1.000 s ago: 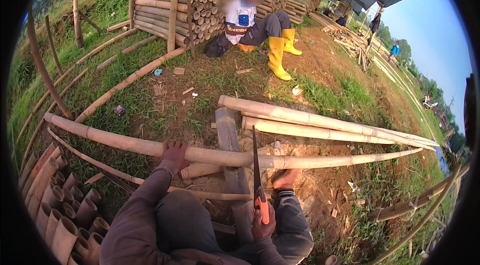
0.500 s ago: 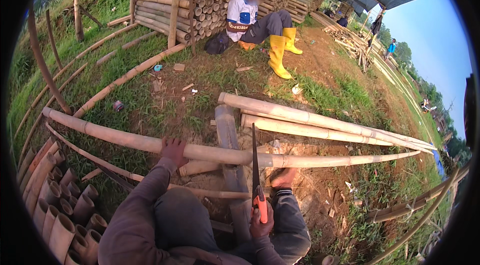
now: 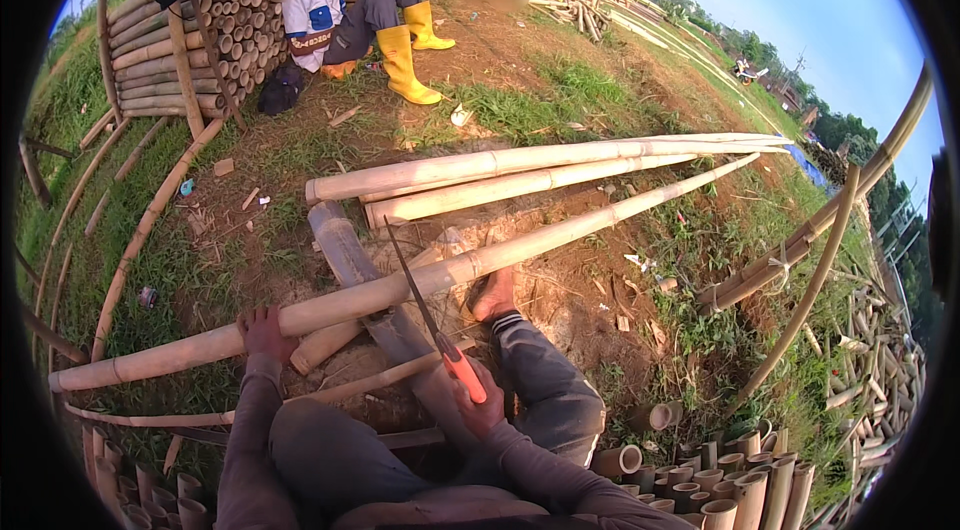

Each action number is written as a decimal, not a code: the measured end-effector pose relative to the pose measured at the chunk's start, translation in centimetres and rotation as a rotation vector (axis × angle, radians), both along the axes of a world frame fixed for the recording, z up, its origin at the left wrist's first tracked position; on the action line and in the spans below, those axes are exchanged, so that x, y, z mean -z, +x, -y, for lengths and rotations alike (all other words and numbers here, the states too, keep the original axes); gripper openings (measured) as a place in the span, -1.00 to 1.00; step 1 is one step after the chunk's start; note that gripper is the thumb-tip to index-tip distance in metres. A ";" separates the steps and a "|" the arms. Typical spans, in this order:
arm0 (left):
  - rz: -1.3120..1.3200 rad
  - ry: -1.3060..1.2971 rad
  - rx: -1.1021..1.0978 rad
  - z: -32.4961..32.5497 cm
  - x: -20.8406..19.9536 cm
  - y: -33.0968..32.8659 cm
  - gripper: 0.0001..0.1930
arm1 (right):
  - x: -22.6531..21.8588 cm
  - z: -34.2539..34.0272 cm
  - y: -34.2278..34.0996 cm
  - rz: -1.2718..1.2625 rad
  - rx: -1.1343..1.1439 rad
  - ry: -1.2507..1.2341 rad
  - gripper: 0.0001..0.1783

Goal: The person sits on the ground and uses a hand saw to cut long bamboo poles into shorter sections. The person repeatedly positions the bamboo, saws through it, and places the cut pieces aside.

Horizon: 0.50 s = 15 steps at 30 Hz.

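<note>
A long bamboo pole [image 3: 335,305] slopes across in front of me, resting over a dark bamboo support piece [image 3: 343,248]. My left hand [image 3: 267,332] is closed over the pole toward its thick left end. In my right hand [image 3: 481,408] is a handsaw [image 3: 464,376], gripped by its orange handle. Its dark, narrow blade points away from me and crosses the pole in view; whether it touches the bamboo I cannot tell. My bare foot [image 3: 493,296] is by the pole's near side, right of the blade. A thinner bamboo strip [image 3: 375,380] lies closer to my knees.
Several bamboo poles [image 3: 450,168] lie beyond the work. A person in yellow boots [image 3: 400,65] sits near a bamboo stack [image 3: 235,20]. Cut bamboo tubes [image 3: 750,490] stand at lower right, with leaning poles [image 3: 810,230] above them and scraps [image 3: 885,370] farther right.
My view has swung to the right, so the scene sits farther left and the tubes at lower right show. Both hands keep their holds on pole and saw.
</note>
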State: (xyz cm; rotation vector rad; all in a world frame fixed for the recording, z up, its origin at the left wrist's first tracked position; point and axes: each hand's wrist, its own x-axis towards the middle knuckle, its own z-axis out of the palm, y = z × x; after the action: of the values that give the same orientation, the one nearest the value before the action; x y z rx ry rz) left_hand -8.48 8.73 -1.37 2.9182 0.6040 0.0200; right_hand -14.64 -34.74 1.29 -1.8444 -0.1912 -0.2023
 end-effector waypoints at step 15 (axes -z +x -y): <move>-0.025 0.025 0.018 -0.8 0.4 -1.1 -0.10 | -0.9 -0.9 -1.4 0.049 0.049 -0.019 -0.47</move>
State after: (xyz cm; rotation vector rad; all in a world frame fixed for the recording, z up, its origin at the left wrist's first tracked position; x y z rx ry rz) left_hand -9.58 9.53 -1.76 2.9524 0.5859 -0.0113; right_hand -16.02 -33.82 2.20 -1.8649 -0.1827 -0.2812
